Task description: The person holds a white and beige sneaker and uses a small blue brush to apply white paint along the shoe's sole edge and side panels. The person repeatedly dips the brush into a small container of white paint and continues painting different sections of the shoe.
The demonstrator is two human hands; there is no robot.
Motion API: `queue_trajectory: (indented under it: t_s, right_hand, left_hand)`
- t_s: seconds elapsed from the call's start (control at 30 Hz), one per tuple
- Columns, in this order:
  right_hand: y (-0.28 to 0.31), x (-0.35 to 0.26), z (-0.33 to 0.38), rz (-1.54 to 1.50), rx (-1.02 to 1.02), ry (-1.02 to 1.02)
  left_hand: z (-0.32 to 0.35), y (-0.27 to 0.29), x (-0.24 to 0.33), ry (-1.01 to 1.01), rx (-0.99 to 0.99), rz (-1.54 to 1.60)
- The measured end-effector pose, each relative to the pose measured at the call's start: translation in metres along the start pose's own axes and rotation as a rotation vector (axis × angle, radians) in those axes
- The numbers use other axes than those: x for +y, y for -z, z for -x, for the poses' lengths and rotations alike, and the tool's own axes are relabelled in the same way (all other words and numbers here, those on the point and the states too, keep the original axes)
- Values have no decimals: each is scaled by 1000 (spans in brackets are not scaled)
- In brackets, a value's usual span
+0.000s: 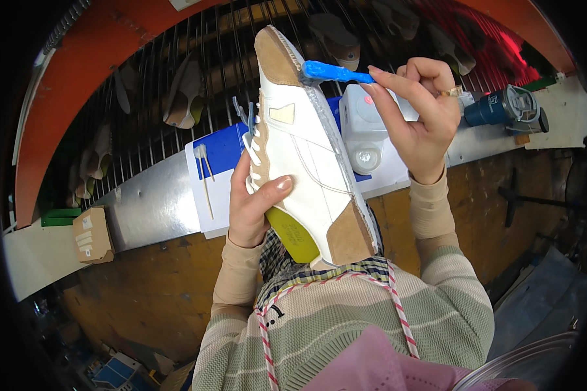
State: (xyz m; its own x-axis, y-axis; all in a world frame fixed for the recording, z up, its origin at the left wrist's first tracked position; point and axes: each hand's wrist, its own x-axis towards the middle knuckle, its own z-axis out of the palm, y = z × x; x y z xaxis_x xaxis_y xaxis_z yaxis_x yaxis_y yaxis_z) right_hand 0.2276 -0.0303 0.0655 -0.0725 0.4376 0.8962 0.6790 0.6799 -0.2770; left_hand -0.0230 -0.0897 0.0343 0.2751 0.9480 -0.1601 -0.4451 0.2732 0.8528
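Note:
A white shoe upper (306,146) with tan toe and heel patches is held up in front of me, toe pointing away, its side facing up. My left hand (254,205) is closed round it at the lacing side, thumb on the white side panel. A yellow-green sole-shaped piece (293,233) shows at the shoe's opening. My right hand (424,107) pinches the handle of a blue brush (339,72). The brush head touches the shoe's lower edge near the toe; its bristles are mostly hidden.
A rack of metal rods (228,45) bears several shoe parts (185,94). On the metal ledge (153,195) are cotton swabs (205,182), a white container (364,114), a blue tumbler (496,109) and a cardboard box (92,234). An orange frame (78,78) arches over the rack.

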Motion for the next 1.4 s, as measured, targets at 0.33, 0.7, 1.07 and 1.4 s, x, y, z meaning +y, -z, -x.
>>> queue_trajectory:
  t_s: [0.33, 0.7, 1.07, 1.4]
  right_hand:
    - [30, -10, 23, -219, -256, -195]
    - [34, -16, 45, -542, -197, -689]
    - [-27, -15, 24, -174, 101, -444]
    - [57, 19, 133, 227, -555, -733]
  left_hand:
    - [-3, 9, 0, -28, 50, 56]
    - [-13, 10, -3, -10, 87, 36]
    - [-7, -5, -11, 71, 66, -47]
    - [-16, 52, -27, 108, 79, 193]
